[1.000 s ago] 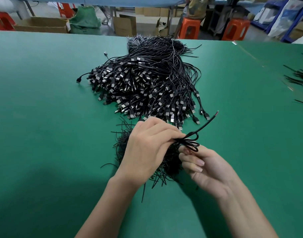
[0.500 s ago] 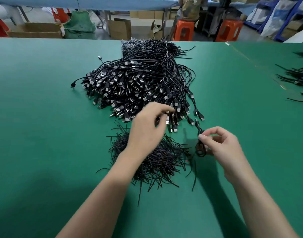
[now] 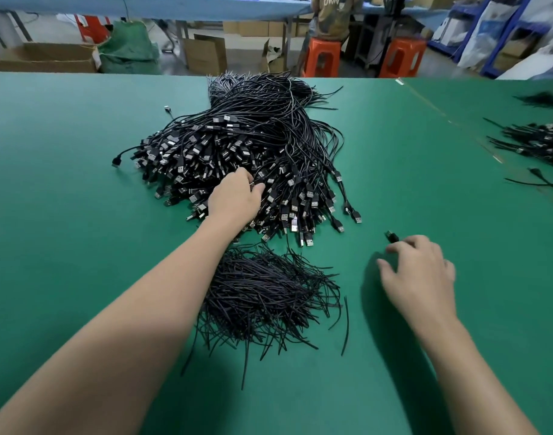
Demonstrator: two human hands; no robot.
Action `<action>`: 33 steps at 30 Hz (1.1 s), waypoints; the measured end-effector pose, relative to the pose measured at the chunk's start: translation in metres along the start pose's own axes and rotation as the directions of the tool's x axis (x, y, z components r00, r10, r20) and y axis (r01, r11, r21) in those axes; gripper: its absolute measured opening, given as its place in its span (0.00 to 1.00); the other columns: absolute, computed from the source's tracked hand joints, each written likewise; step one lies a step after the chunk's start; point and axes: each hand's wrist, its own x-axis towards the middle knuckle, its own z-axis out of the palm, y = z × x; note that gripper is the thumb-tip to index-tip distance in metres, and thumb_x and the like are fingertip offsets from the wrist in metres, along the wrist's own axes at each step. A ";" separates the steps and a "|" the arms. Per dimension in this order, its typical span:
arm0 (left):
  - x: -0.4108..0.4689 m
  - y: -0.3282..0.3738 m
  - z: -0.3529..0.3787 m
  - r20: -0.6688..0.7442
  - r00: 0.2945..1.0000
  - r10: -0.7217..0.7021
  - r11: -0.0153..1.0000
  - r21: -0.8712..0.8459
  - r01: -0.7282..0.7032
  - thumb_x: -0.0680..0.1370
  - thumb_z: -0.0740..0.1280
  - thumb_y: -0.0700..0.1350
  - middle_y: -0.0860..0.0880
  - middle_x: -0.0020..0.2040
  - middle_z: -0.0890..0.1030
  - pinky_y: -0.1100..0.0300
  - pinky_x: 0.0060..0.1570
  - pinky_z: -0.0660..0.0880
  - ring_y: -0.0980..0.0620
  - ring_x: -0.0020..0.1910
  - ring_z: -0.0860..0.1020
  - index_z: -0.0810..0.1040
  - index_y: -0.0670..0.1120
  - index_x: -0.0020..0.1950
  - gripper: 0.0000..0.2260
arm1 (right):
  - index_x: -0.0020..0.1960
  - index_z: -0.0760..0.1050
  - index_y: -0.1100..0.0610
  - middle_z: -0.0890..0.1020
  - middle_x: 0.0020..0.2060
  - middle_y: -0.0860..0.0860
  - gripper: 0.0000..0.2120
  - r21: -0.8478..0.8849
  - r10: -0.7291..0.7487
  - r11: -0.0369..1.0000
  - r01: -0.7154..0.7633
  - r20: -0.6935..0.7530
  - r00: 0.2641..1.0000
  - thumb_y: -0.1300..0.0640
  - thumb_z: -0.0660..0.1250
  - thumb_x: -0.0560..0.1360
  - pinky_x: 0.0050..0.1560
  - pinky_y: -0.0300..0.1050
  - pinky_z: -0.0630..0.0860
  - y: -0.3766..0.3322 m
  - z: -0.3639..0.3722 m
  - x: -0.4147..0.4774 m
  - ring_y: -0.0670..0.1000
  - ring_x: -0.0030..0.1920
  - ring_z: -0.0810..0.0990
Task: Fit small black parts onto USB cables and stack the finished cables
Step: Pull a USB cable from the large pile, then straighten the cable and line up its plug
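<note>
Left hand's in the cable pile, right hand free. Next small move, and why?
Probably pinch one plug with the left hand and draw that cable clear of the cable pile. Its fingertips are among the plugs, though a grip is unclear, and the right hand lies open on the green table, holding nothing.

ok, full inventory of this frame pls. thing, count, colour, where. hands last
USB cable pile: one heap, too many to count, black with silver plugs, table centre.
thin strand pile: one heap, black, near side of the USB cable pile.
small black item: one, on bare table right of both piles.
second cable heap: one, black, table's right edge.
table: one, green.
stools: two, orange, beyond the far edge.
cardboard boxes: several, brown, floor behind.
green sack: one, far left, among the boxes.
seated person: one, on the left stool.
left hand: fingers in the USB cable pile, grip unclear.
right hand: fingers spread, holds nothing, fingertips by the small black item.
</note>
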 end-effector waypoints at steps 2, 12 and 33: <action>0.005 0.002 0.001 -0.013 1.000 0.009 0.997 0.075 -0.008 0.85 0.61 0.57 0.47 0.57 0.78 0.51 0.47 0.71 0.43 0.51 0.78 0.78 0.47 0.59 0.15 | 0.63 0.79 0.54 0.74 0.67 0.54 0.15 -0.024 -0.059 0.998 0.060 0.049 0.997 0.50 0.67 0.79 0.75 0.59 0.57 -0.011 0.005 -0.007 0.55 0.72 0.67; -0.046 0.032 -0.035 0.153 0.972 0.181 0.885 -0.457 -0.093 0.84 0.63 0.54 0.56 0.31 0.69 0.65 0.28 0.65 0.59 0.26 0.65 0.72 0.42 0.41 0.19 | 0.55 0.82 0.52 0.79 0.51 0.45 0.16 0.402 -0.253 0.879 0.256 -0.062 0.965 0.45 0.58 0.84 0.55 0.45 0.69 -0.066 0.005 -0.012 0.47 0.57 0.76; -0.125 0.019 -0.071 -0.131 0.717 0.685 0.704 -0.136 -0.697 0.82 0.65 0.38 0.47 0.75 0.73 0.52 0.76 0.64 0.48 0.74 0.70 0.75 0.46 0.74 0.20 | 0.38 0.75 0.53 0.57 0.25 0.44 0.18 0.682 -0.755 -0.066 -0.729 0.443 0.483 0.45 0.59 0.83 0.23 0.36 0.51 -0.114 -0.064 -0.043 0.43 0.24 0.53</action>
